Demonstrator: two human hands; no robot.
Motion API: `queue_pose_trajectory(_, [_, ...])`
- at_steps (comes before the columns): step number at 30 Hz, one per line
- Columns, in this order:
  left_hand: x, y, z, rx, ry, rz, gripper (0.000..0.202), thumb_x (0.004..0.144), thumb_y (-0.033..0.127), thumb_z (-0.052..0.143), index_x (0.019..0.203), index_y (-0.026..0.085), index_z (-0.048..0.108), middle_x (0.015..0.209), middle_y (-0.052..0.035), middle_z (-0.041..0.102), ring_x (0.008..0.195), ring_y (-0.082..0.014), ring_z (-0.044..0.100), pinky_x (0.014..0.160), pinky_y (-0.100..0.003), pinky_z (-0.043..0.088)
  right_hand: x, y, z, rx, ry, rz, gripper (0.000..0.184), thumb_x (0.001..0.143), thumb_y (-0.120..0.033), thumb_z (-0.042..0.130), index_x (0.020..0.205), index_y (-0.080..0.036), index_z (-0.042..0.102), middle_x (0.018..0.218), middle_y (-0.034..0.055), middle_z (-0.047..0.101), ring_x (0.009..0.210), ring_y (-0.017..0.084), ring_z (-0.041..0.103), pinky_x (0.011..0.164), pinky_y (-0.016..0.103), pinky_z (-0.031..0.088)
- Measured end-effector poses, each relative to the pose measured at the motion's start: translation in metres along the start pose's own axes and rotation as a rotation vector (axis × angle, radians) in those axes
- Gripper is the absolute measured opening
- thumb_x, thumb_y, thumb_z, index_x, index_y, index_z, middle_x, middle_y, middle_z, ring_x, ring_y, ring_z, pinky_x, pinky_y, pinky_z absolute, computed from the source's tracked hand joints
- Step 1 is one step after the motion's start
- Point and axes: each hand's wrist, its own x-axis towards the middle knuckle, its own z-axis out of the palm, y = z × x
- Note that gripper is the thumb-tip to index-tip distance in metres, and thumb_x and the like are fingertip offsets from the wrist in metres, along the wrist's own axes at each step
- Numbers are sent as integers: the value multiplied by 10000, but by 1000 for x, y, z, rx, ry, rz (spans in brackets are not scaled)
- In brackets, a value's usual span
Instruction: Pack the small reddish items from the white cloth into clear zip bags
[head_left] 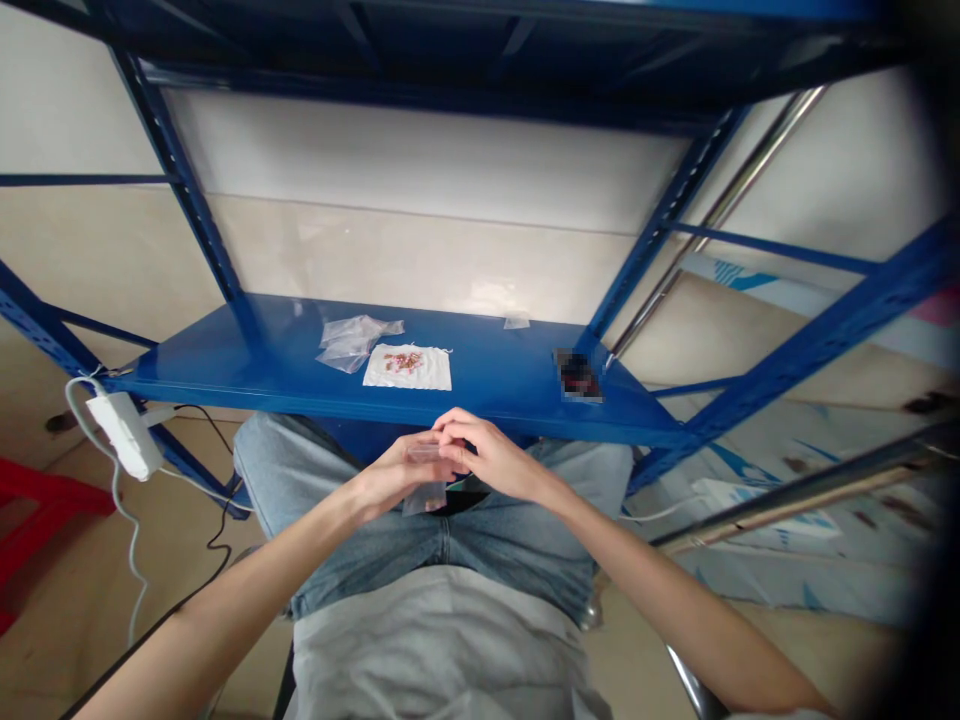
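Item: small clear bag (424, 494), centre frame, pinched between your left hand (394, 478) and right hand (487, 455). Risk: thin film may slip; grip looks slight.

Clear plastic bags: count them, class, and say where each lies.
3: one bag between left hand and right hand; small bag at shelf rear; crumpled heap by white cloth, possibly hiding more.

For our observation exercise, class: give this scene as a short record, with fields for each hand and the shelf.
left hand: holds a small clear bag
right hand: fingers pinch the bag's top edge
shelf: blue metal, in front of the person
on shelf: white sheet with red bits, pile of clear bags
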Motion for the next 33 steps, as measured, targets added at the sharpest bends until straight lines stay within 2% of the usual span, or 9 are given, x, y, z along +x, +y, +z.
queue_pose_trajectory(3, [-2,-4,1,93,-23,-15,459,778,323,791,1172,124,664,1104,-152,726,1024,-246,686,901,-350,509,-14,1,7,67,236,51,227,1004,-314,469,880,-177,601,1014,72,622,940,183,588,838,303,455])
queue_pose_trajectory(6, [-4,-5,0,167,-70,-71,454,833,439,722,1129,97,683,1092,-194,729,972,-278,716,809,-348,542,-19,3,7,198,385,133,236,991,-377,492,904,-183,594,871,40,628,816,168,604,745,277,469])
queue_pose_trajectory(10, [-3,-6,4,217,-103,-60,481,844,511,683,1107,108,692,1140,-201,714,955,-291,725,683,-301,542,-18,14,4,352,468,183,253,923,-420,596,876,-173,626,777,28,636,666,148,585,614,256,464])
queue_pose_trajectory(12, [-1,-6,6,264,-44,7,483,846,498,686,1147,121,679,1124,-175,723,975,-270,714,702,-289,534,-18,21,5,397,469,192,245,904,-417,619,903,-172,635,742,17,623,608,136,569,571,251,460])
queue_pose_trajectory(14, [2,-6,6,311,70,94,452,860,488,672,1124,121,683,1048,-145,742,937,-234,707,728,-283,521,-19,27,9,433,431,198,241,896,-395,631,1004,-179,622,728,-2,610,575,125,568,557,246,468])
queue_pose_trajectory(17, [7,-4,2,370,249,212,384,871,484,655,967,115,706,910,-102,744,818,-184,678,714,-266,493,-21,27,14,457,369,195,329,891,-355,638,1169,-197,562,737,-21,607,558,115,576,556,240,478])
queue_pose_trajectory(19, [9,-1,-3,401,302,258,348,844,467,692,880,122,702,837,-75,729,760,-165,649,687,-255,475,-22,24,16,463,351,191,356,889,-342,637,1201,-199,542,732,-25,605,555,114,576,556,238,484])
queue_pose_trajectory(27, [0,10,-7,482,283,341,284,894,417,639,837,142,684,816,-62,700,761,-159,616,708,-268,455,-18,14,12,479,325,180,298,883,-322,644,1138,-190,567,696,-27,617,481,91,540,481,205,443])
queue_pose_trajectory(33, [3,10,-8,466,273,314,288,883,419,651,818,140,678,780,-58,697,722,-154,615,688,-261,453,-15,12,13,485,297,201,349,859,-364,672,1149,-192,581,650,-40,576,484,104,522,399,181,395])
